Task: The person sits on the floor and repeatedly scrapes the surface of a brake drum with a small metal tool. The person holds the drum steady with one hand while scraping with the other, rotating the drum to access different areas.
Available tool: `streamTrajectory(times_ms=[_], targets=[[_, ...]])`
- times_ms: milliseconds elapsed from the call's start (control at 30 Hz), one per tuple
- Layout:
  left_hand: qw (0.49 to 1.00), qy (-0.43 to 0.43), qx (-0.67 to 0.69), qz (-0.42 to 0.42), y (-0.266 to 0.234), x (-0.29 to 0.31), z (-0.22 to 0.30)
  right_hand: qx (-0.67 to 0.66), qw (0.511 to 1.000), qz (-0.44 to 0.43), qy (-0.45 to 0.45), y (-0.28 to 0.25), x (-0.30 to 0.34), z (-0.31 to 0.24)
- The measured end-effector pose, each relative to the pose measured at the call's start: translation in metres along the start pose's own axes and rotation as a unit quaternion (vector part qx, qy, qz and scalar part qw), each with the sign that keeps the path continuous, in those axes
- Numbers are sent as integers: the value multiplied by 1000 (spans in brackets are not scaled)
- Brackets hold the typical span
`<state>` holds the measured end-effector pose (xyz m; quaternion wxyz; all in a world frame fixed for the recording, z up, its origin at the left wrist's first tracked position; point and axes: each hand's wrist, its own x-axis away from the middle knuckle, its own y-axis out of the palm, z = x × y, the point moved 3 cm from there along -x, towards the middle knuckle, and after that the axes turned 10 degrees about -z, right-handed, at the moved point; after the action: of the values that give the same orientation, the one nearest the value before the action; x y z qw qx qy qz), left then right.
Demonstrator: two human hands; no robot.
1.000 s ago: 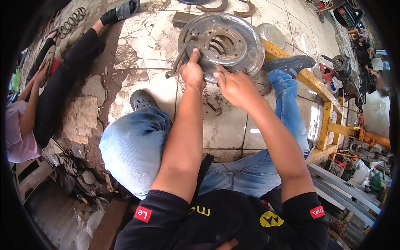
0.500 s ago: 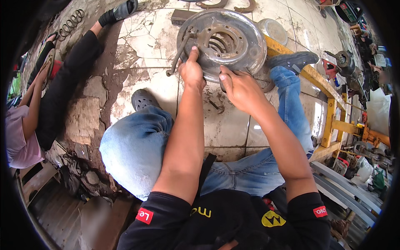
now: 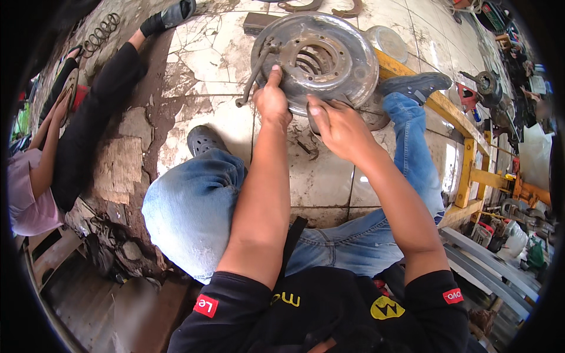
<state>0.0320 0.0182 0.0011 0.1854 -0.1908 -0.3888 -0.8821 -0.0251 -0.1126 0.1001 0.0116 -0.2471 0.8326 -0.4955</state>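
Note:
A round, grey, worn metal backing plate (image 3: 360, 62) with a large centre hole and small bolt holes is tilted up in front of me. Curved rings, like a coil spring, show through its hole. My left hand (image 3: 272, 101) grips the plate's near-left rim, thumb on top and fingers hidden underneath. Beside that thumb, a bent metal lever (image 3: 253, 82) sticks out from the plate. Closed at the near rim, my right hand (image 3: 341, 125) pinches a dark, thin, curved piece (image 3: 315, 122) against the edge; its kind is unclear.
Dirty, cracked tiles (image 3: 318, 182) lie below. A yellow metal frame (image 3: 450, 112) stands to the right, near a round lid (image 3: 390, 44). A dark block (image 3: 259, 23) and curved brake shoes (image 3: 301, 6) lie beyond the plate. Another person's leg (image 3: 103, 112) stretches along the left, near a coil spring (image 3: 101, 34).
My right hand has slid slightly left along the plate's near rim, and more of the dark piece shows. My left hand keeps its grip on the plate.

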Motion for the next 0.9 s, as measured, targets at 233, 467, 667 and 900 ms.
streamTrajectory(times_ms=[233,467,667,900], targets=[[999,-14,19,-25,-10,-16,-7,23,999,-28,16,0,-9,-9],[999,-5,31,-23,-9,-14,-12,61,996,-49,31,1,-11,-7],[1000,9,16,-5,-9,-18,-13,55,998,5,-33,-2,1,-4],[1000,10,7,11,-8,-9,-8,67,997,-11,-31,1,10,-5]])
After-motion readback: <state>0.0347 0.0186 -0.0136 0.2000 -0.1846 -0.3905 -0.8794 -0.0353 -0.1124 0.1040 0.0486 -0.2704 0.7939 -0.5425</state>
